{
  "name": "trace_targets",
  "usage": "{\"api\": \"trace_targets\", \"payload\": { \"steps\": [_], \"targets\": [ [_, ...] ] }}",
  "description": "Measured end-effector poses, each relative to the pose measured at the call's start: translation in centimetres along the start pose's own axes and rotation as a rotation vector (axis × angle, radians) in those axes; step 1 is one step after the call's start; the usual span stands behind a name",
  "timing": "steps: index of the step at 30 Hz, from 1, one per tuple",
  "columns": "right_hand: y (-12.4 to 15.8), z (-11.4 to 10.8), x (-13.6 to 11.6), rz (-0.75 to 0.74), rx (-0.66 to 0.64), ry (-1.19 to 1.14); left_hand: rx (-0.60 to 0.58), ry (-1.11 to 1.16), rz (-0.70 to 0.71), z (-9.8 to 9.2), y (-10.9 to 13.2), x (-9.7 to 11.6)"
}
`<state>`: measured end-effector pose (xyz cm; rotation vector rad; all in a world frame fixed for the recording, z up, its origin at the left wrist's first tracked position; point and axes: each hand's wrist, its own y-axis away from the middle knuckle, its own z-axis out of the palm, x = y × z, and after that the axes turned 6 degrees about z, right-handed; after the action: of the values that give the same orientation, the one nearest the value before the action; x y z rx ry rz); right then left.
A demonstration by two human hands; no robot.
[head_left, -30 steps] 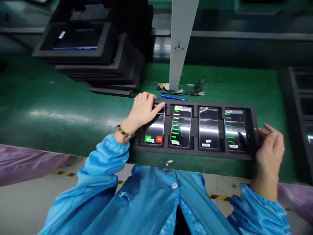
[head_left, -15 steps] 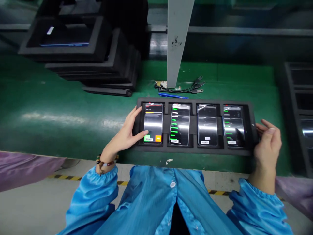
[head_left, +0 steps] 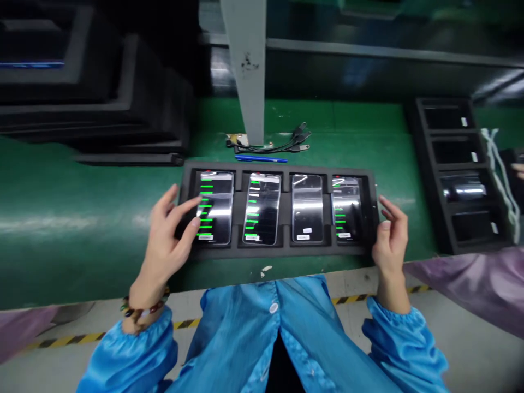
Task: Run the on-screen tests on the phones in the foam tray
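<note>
A black foam tray (head_left: 282, 252) lies on the green bench before me, with several smartphones in its slots. My left hand (head_left: 166, 234) is open over the tray's left end, its index fingertip at the edge of the leftmost phone (head_left: 221, 218), which shows a list of green lines. Similar lines light the second phone (head_left: 266, 213) and the rightmost phone (head_left: 350, 204). Between those two, another phone (head_left: 308, 213) has a dark, reflective screen. Beside the tray's right end, my right hand (head_left: 392, 234) is open with fingers apart; whether it touches the tray is unclear.
Black foam trays (head_left: 135, 109) are stacked at the back left. Behind my tray lie a blue pen (head_left: 261, 159), short black cables (head_left: 282, 147) and a grey post (head_left: 248, 71). Another phone tray (head_left: 444, 210) and a white cord (head_left: 497, 169) are on the right, near a co-worker's purple sleeve (head_left: 475, 278).
The view has shifted right. The leftmost phone's screen went from coloured buttons to green lines. My left fingers lifted from the tray's edge to the screen; my right fingers have opened.
</note>
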<state>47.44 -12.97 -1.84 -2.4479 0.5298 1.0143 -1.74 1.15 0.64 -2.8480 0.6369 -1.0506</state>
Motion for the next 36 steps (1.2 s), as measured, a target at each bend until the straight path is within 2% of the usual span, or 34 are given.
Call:
{"api": "trace_targets", "payload": {
  "steps": [3,7,10,15,18,21,24,27,31,32,36],
  "targets": [
    [-0.1,-0.5,-0.7,-0.133,-0.107,0.068,-0.023,-0.06,0.078,-0.3,-0.6,-0.2],
    [-1.4,-0.8,-1.0,-0.115,-0.264,0.165,-0.068,-0.097,0.098,-0.4,-1.7,-0.1],
    [-2.1,-0.2,-2.1,-0.124,-0.273,0.187,-0.074,-0.144,0.13,0.1,-2.6,1.0],
    [-3.3,1.1,-3.9,-0.225,-0.373,0.158,-0.295,-0.081,0.336,2.8,-4.9,4.1],
    [-4.4,1.1,-3.0,-0.19,-0.335,0.17,-0.291,-0.127,0.332,4.2,-6.3,5.0],
    [-5.5,0.7,-1.7,-0.121,-0.298,0.182,-0.269,-0.16,0.319,4.7,-7.3,4.9],
    [-5.7,0.6,-1.6,-0.109,-0.287,0.186,-0.268,-0.169,0.313,4.8,-7.7,4.9],
    [-4.9,1.1,-3.4,-0.171,-0.314,0.149,-0.275,-0.144,0.317,4.6,-7.7,5.3],
    [-3.6,3.2,-6.5,-0.368,-0.588,0.093,-0.277,-0.114,0.329,3.7,-7.1,5.6],
    [-3.5,3.9,-7.0,-0.391,-0.621,0.098,-0.272,-0.114,0.324,3.3,-6.9,5.5],
    [-4.7,5.2,-7.5,-0.325,-0.556,0.136,-0.271,-0.122,0.301,1.8,-5.7,4.5]
  ]
}}
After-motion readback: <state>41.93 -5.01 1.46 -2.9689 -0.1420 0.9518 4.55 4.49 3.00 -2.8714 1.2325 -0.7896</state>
